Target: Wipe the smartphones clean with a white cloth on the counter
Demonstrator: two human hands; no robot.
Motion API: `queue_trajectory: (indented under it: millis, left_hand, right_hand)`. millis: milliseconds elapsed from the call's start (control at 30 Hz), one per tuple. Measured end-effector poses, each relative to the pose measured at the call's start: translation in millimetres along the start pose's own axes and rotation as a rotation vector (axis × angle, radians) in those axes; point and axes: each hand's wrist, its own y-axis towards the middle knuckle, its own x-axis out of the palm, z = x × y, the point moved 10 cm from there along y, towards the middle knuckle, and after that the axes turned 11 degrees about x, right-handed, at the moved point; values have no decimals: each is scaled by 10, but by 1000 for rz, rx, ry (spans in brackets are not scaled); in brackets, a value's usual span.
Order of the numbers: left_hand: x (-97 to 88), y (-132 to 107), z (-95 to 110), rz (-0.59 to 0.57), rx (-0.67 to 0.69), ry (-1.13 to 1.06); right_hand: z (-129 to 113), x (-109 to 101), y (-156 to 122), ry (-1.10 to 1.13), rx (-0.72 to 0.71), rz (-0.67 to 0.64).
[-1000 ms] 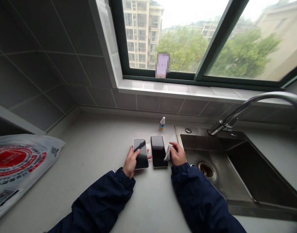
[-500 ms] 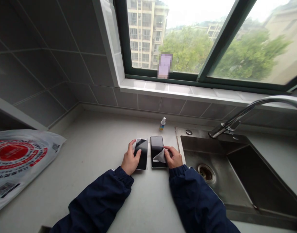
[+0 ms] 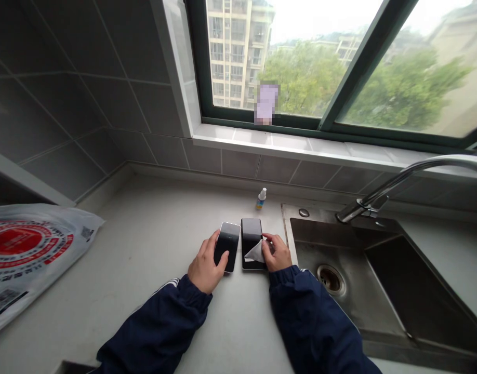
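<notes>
My left hand (image 3: pixel 207 262) grips a smartphone (image 3: pixel 229 241) with a dark screen and pale edge, its thumb across the screen and its fingers along the left side. That phone tilts slightly to the right. Beside it lies a second smartphone (image 3: pixel 251 230), black and flat on the counter. My right hand (image 3: pixel 277 253) pinches a small grey cleaning cloth (image 3: pixel 254 253) that covers part of the second phone's lower half. Behind the phones stands a small spray bottle (image 3: pixel 261 201) with a white cap.
A stainless steel sink (image 3: pixel 355 306) with a chrome tap (image 3: pixel 379 186) is on the right. At the left lies a white plastic bag (image 3: pixel 73 228) with red print. The pale counter (image 3: pixel 156 218) meets a tiled wall (image 3: pixel 238 165) below the window.
My left hand has shifted slightly left and down, and its phone now leans to the right. The right hand and cloth are nearly unmoved.
</notes>
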Motion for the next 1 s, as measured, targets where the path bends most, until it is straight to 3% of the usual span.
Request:
queue_trajectory:
  millis: [133,300,400,567,767,1000]
  left_hand:
    - [-35,-7,60,-55,-30,86]
    - [-61,42,122,-37,-28,45]
    - [-24,153,271,-18,77,-66]
    - [192,328,503,-83,265,-153]
    - [468,332,483,-160,360,-89]
    - [501,273,418,-181,391,-50]
  right_hand:
    - [-9,31,-1,-40,7,-9]
    - [-2,73,-1,-89,26,-19]
    - [3,90,-15,-107,35,-18]
    - [33,101,-40,-121,61,-14]
    - [148,98,-97,-122,142,-3]
    - [317,89,-68,-10,215,-74]
